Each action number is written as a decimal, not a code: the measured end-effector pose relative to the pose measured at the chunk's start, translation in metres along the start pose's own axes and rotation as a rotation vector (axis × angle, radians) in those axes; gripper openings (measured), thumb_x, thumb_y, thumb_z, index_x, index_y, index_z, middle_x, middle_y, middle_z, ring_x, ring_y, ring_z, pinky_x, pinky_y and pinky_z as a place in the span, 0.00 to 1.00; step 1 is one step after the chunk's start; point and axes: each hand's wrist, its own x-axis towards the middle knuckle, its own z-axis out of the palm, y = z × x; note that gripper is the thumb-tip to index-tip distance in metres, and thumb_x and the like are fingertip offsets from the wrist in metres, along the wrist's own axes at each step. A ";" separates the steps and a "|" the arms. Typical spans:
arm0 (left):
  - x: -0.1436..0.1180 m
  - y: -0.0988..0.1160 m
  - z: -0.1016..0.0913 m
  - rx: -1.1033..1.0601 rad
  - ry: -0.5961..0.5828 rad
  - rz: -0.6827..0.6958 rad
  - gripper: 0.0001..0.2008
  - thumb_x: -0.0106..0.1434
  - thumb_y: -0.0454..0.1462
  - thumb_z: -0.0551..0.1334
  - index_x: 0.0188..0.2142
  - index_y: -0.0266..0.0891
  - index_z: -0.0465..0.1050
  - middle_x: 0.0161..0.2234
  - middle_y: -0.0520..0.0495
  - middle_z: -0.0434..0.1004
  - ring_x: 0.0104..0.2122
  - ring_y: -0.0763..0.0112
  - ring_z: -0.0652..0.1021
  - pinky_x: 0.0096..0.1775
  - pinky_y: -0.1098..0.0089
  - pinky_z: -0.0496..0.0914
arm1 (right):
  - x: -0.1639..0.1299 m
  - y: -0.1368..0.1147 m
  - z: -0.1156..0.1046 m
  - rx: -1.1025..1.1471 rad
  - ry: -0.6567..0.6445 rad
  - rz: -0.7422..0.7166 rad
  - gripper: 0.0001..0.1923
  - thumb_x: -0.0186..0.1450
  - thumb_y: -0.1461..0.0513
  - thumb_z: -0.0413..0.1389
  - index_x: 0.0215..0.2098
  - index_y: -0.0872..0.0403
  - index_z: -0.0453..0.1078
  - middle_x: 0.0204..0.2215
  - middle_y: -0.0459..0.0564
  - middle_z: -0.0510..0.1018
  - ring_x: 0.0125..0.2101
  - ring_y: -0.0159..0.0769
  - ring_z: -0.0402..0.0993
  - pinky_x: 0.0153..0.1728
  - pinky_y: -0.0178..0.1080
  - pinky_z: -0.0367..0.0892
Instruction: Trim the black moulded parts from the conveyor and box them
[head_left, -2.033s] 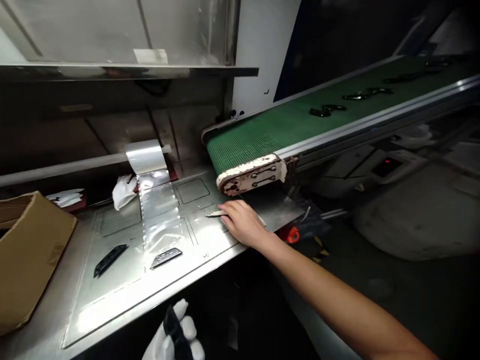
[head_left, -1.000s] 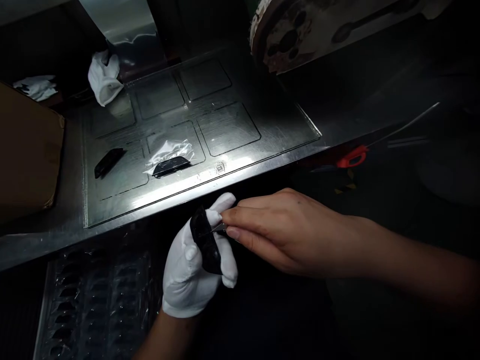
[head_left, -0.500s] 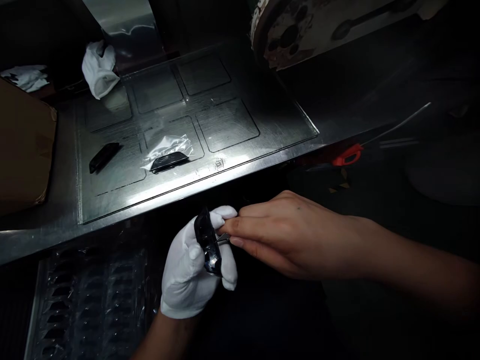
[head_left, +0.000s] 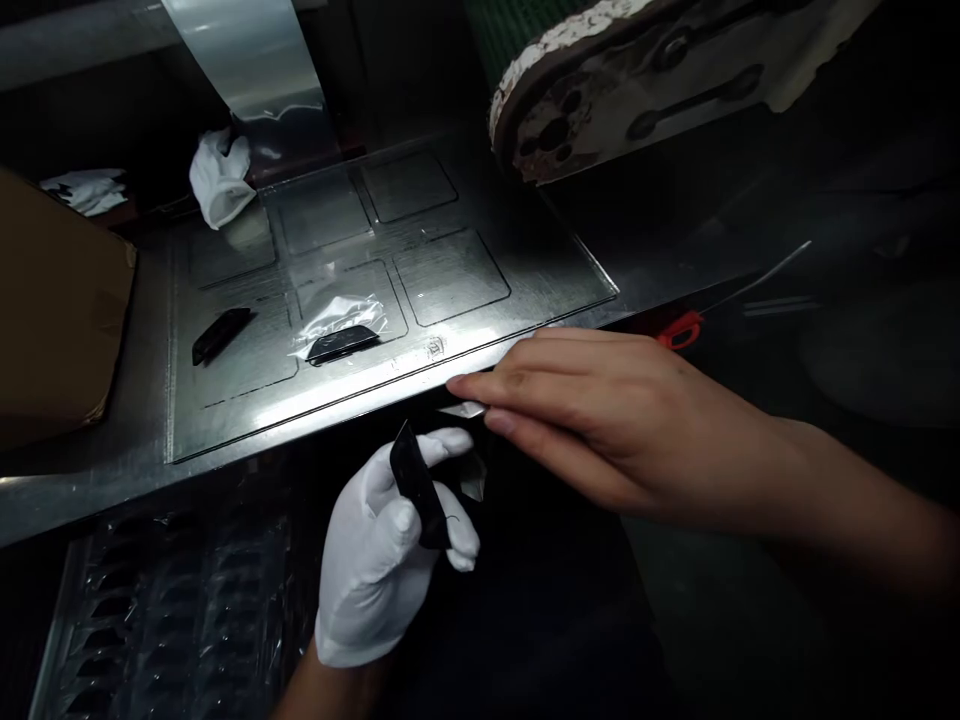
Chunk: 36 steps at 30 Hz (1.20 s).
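Observation:
My left hand, in a white glove, is closed around a small black glossy part with tapered ends, held tilted below the table's front edge. My bare right hand pinches a small pointed metal blade between thumb and fingers. The blade is just above and to the right of the gloved fingertips, apart from the black part. A greyish, shiny scrap shows beside the gloved fingers; what it is I cannot tell.
On the metal table lie a black part, another black part by clear film, and a white glove. A cardboard box stands left. A belt machine overhangs the back. A clear tray holds several black parts.
My right hand has drawn up and away from the gloved hand with the blade. The black part has turned in my left hand and shows a smoother, darker face. The view has shifted slightly.

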 end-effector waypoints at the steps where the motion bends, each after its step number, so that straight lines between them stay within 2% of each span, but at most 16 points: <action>1: -0.001 0.001 0.001 0.017 0.003 -0.017 0.21 0.69 0.49 0.66 0.56 0.41 0.78 0.43 0.42 0.85 0.24 0.75 0.77 0.28 0.73 0.71 | 0.002 -0.001 -0.001 -0.052 -0.016 -0.022 0.17 0.78 0.59 0.50 0.57 0.54 0.76 0.41 0.51 0.83 0.44 0.41 0.79 0.46 0.44 0.74; 3: -0.003 0.004 0.003 0.039 -0.006 -0.057 0.24 0.68 0.51 0.67 0.55 0.39 0.77 0.29 0.46 0.82 0.23 0.73 0.76 0.29 0.72 0.71 | 0.007 -0.004 -0.002 -0.111 -0.074 -0.047 0.16 0.78 0.58 0.50 0.54 0.53 0.79 0.39 0.51 0.83 0.43 0.42 0.79 0.45 0.45 0.74; 5: -0.004 0.006 0.004 0.052 -0.014 -0.081 0.25 0.67 0.52 0.67 0.55 0.38 0.77 0.25 0.48 0.79 0.23 0.71 0.76 0.30 0.71 0.72 | 0.010 -0.008 -0.001 -0.138 -0.115 -0.053 0.15 0.77 0.59 0.51 0.49 0.53 0.80 0.37 0.51 0.83 0.42 0.42 0.78 0.44 0.45 0.74; 13: -0.010 0.007 0.005 0.085 0.041 -0.099 0.21 0.68 0.48 0.68 0.55 0.39 0.76 0.27 0.47 0.81 0.26 0.71 0.78 0.32 0.71 0.75 | 0.012 -0.013 0.000 -0.214 -0.183 -0.062 0.12 0.75 0.61 0.53 0.40 0.54 0.80 0.35 0.51 0.82 0.40 0.43 0.77 0.40 0.45 0.71; 21: -0.010 0.010 0.009 0.131 0.062 -0.173 0.18 0.68 0.46 0.68 0.52 0.39 0.79 0.27 0.49 0.79 0.25 0.74 0.78 0.30 0.76 0.75 | 0.011 -0.014 0.001 -0.307 -0.217 -0.007 0.13 0.75 0.60 0.53 0.44 0.54 0.81 0.36 0.52 0.82 0.40 0.46 0.77 0.36 0.46 0.69; 24: -0.011 0.009 0.006 0.109 0.045 -0.197 0.18 0.68 0.45 0.68 0.53 0.38 0.78 0.27 0.48 0.80 0.25 0.74 0.78 0.30 0.77 0.74 | 0.010 -0.013 0.002 -0.321 -0.214 -0.027 0.14 0.75 0.59 0.52 0.44 0.54 0.80 0.35 0.52 0.82 0.38 0.45 0.77 0.36 0.45 0.69; 28: -0.011 0.007 0.000 0.038 0.008 -0.183 0.19 0.70 0.47 0.65 0.55 0.39 0.77 0.29 0.45 0.82 0.26 0.74 0.78 0.32 0.75 0.73 | 0.005 -0.012 0.003 -0.221 -0.077 -0.013 0.17 0.78 0.59 0.48 0.45 0.54 0.79 0.32 0.49 0.81 0.35 0.39 0.77 0.37 0.41 0.69; 30: -0.010 0.007 -0.002 0.020 0.022 -0.144 0.19 0.70 0.47 0.65 0.55 0.40 0.77 0.34 0.43 0.84 0.26 0.74 0.79 0.32 0.74 0.73 | 0.002 -0.012 0.003 -0.128 -0.028 0.041 0.16 0.78 0.59 0.48 0.48 0.55 0.77 0.33 0.49 0.81 0.34 0.37 0.77 0.36 0.39 0.69; 32: -0.009 0.008 -0.002 0.023 0.038 -0.113 0.20 0.70 0.48 0.65 0.56 0.41 0.77 0.37 0.43 0.84 0.27 0.73 0.78 0.32 0.74 0.73 | -0.001 -0.015 0.004 -0.041 -0.075 0.075 0.14 0.78 0.60 0.50 0.50 0.55 0.76 0.36 0.49 0.82 0.33 0.36 0.77 0.34 0.38 0.68; 36: -0.008 0.010 0.003 0.053 0.065 -0.092 0.26 0.69 0.49 0.66 0.61 0.40 0.74 0.31 0.45 0.82 0.28 0.72 0.77 0.33 0.74 0.73 | 0.000 -0.022 0.008 0.029 -0.198 0.092 0.14 0.77 0.61 0.51 0.51 0.55 0.77 0.37 0.48 0.82 0.32 0.35 0.77 0.35 0.38 0.69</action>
